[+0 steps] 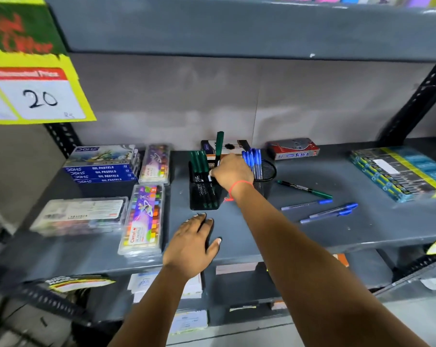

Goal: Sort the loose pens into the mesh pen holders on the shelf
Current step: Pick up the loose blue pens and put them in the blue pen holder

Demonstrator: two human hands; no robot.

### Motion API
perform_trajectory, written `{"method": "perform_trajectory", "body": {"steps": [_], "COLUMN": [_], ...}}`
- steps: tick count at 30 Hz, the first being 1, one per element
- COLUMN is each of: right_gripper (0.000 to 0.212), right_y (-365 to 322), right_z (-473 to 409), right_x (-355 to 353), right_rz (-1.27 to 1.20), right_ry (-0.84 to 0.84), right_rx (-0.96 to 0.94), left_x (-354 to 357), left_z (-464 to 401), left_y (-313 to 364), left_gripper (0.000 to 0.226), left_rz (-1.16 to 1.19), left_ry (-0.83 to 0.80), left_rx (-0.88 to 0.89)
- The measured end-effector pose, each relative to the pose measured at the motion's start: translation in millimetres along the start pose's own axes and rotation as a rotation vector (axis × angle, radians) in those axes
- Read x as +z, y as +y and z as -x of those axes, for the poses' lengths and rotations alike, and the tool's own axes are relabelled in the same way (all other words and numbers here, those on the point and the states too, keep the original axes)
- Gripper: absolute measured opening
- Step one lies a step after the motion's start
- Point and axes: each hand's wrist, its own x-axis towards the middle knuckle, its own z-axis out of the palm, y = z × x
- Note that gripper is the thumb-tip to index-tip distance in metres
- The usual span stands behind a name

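The right hand [230,172] was seen closed around a green pen [219,146], held upright over the square mesh holder [203,194], with the pen's cap standing above the knuckles. A red thread was worn on that wrist. The left hand [190,246] was laid flat and empty on the grey shelf [237,229], fingers spread, just in front of the square holder. Three green pens [198,162] were already stood in the square holder. Blue pens [253,160] were gathered in the round mesh holder [267,176], which was set just to the right and was partly hidden by the right wrist. Loose pens were left on the shelf to the right: one green pen [304,189] lying at a slant, and three blue pens [329,210] nearer the front edge. Boxes of oil pastels [101,169] were stacked well to the left
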Motion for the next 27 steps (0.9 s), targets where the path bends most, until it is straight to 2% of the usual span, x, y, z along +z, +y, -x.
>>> {"method": "perform_trajectory", "body": {"steps": [5,11,15,18,20,24,27], "right_gripper": [0.039,0.024,0.022,0.024,0.027,0.037,0.042], "right_y": [-1.2,9.2,44.1,90.4,126.1,183.6,201.2], "right_z": [-1.7,-1.5,1.8,5.4,7.3,18.4,25.6], "right_x": [9.6,2.7,-14.2,-33.7,-46.1,-57.2,-53.7], "right_rz": [0.022,-0.158,-0.348,-0.308,-0.213,0.018,0.045], "right_ry": [-0.008,0.107,0.344,0.518,0.51,0.32,0.25], "right_rx": [0.007,-0.013,0.1,0.228,0.335,0.547,0.595], "left_x": [0.3,-1.3,-2.2,-2.9,-1.8,5.3,13.6], "left_z": [-1.0,0.2,-0.2,-3.4,-7.9,-20.8,-28.4], "left_y": [-0.3,1.5,1.2,11.0,21.6,45.9,63.1], "left_gripper": [0.056,0.055,0.054,0.054,0.053,0.056,0.062], "left_rz": [-0.015,0.001,0.007,-0.007,-0.012,0.0,0.008], "left_ry": [-0.003,0.017,-0.005,-0.015,-0.023,-0.069,-0.11], "left_rx": [0.012,0.019,-0.001,-0.036,-0.038,0.017,0.04]}}
